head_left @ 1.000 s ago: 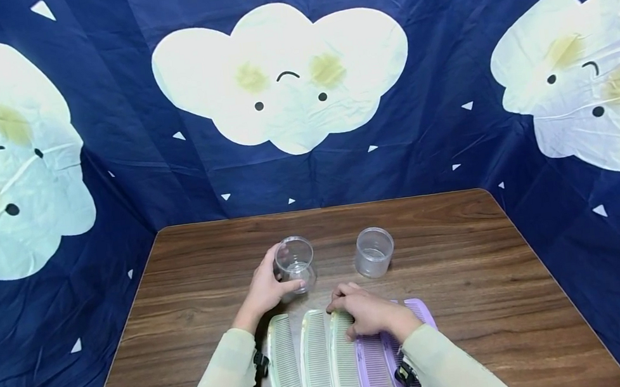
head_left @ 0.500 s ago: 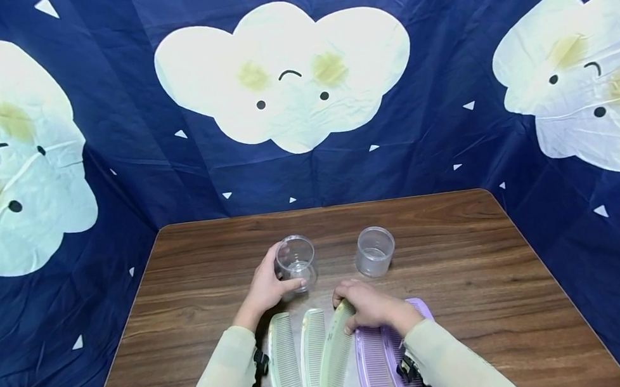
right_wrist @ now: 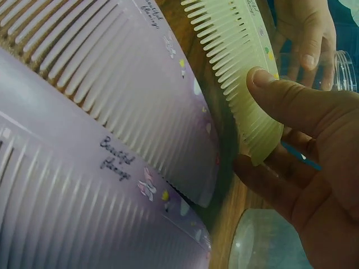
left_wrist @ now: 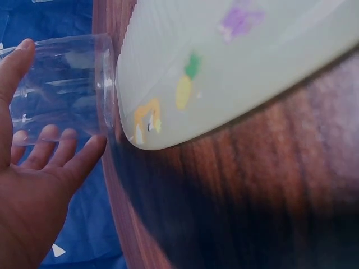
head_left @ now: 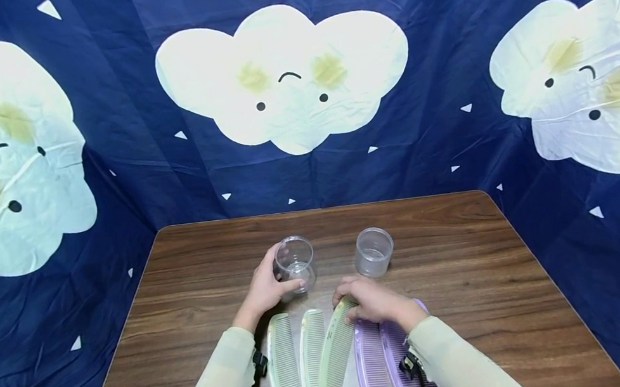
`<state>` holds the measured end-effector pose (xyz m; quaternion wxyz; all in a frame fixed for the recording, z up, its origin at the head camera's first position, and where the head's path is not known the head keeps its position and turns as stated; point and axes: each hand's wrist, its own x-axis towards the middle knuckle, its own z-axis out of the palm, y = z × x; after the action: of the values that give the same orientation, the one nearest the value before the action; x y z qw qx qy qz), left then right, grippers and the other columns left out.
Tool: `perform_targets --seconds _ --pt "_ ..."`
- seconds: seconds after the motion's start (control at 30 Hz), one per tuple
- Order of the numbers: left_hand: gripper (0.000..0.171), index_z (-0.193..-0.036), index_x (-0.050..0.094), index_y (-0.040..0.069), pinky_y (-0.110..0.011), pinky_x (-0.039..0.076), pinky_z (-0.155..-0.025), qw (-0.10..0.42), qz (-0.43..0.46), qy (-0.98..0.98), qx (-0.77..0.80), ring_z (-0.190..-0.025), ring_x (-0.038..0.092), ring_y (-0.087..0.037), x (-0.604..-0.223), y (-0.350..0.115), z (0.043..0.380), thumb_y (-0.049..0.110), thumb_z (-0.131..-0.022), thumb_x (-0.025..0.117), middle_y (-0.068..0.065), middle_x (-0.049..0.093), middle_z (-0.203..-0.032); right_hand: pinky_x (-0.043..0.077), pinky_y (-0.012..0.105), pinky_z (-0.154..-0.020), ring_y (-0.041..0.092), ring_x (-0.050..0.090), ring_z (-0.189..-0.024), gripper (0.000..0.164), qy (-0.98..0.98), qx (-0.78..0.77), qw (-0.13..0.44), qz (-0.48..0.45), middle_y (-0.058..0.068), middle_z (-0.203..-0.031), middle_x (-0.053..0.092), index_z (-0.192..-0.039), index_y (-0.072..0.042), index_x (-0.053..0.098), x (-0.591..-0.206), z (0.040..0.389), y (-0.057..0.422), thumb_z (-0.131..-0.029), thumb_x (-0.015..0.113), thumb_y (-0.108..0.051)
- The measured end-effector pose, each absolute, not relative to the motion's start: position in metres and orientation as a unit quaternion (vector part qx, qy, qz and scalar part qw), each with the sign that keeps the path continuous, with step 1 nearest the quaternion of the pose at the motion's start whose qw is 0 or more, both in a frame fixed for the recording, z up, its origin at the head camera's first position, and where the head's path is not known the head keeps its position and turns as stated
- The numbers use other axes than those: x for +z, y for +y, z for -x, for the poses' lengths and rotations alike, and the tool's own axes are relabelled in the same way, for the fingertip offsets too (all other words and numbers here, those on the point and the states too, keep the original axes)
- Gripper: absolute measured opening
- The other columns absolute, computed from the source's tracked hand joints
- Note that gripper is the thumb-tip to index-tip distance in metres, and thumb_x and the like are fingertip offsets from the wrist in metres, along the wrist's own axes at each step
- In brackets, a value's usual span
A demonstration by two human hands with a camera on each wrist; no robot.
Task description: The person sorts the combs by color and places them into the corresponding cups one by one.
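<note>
My left hand [head_left: 264,288] holds a clear plastic cup [head_left: 296,256], thumb on one side and fingers on the other. The cup looks upright in the head view. My right hand [head_left: 369,300] pinches the far end of a pale green comb [head_left: 336,358] between thumb and fingers. This comb is tilted, its near end angled left toward the comb beside it. Two more pale green combs [head_left: 285,369] lie to its left. Purple combs [head_left: 372,368] lie to its right, partly hidden under my right forearm. Printed lettering shows on a purple comb [right_wrist: 112,185].
A second clear cup [head_left: 373,253] stands on the wooden table [head_left: 469,277], just beyond my right hand. Blue cloth [head_left: 313,174] with cloud prints hangs behind the table and along both sides.
My right hand has raised the far end of the green comb, and its near end has swung left. The left hand and both cups stay in place.
</note>
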<state>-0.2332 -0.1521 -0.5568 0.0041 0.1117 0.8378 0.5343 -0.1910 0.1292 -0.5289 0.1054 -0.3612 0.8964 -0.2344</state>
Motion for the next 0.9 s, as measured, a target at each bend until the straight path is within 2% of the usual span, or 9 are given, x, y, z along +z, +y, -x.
perform_targets --seconds 0.27,0.57,0.9 --pt "0.098 -0.153 0.041 0.014 -0.052 0.052 -0.105 0.003 -0.116 0.835 0.537 -0.132 0.056 -0.034 -0.558 -0.152 0.234 0.019 -0.071 0.096 -0.017 0.058 -0.144 0.054 0.03 -0.092 0.01 0.063 -0.1 0.032 0.887 -0.258 0.099 0.37 -0.004 -0.107 0.067 -0.11 -0.015 0.076 -0.519 0.191 0.133 -0.08 0.086 -0.016" --pt "0.098 -0.153 0.041 0.013 -0.051 0.052 -0.105 0.002 -0.12 0.837 0.534 -0.132 0.056 -0.034 -0.56 -0.153 0.235 0.018 -0.072 0.096 -0.018 0.058 -0.144 0.054 0.03 -0.089 0.013 0.062 -0.098 0.04 0.885 -0.274 0.106 0.362 -0.002 -0.11 0.066 -0.121 -0.01 0.074 -0.51 0.194 0.138 -0.082 0.084 -0.007" --pt "0.1 -0.153 0.04 0.012 -0.05 0.053 -0.104 -0.004 -0.121 0.839 0.53 -0.13 0.058 -0.034 -0.561 -0.153 0.236 0.019 -0.071 0.096 -0.018 0.06 -0.141 0.054 0.025 -0.079 0.009 0.062 -0.09 0.038 0.882 -0.296 0.091 0.357 -0.005 -0.105 0.071 -0.113 -0.016 0.076 -0.501 0.194 0.143 -0.077 0.089 -0.014"
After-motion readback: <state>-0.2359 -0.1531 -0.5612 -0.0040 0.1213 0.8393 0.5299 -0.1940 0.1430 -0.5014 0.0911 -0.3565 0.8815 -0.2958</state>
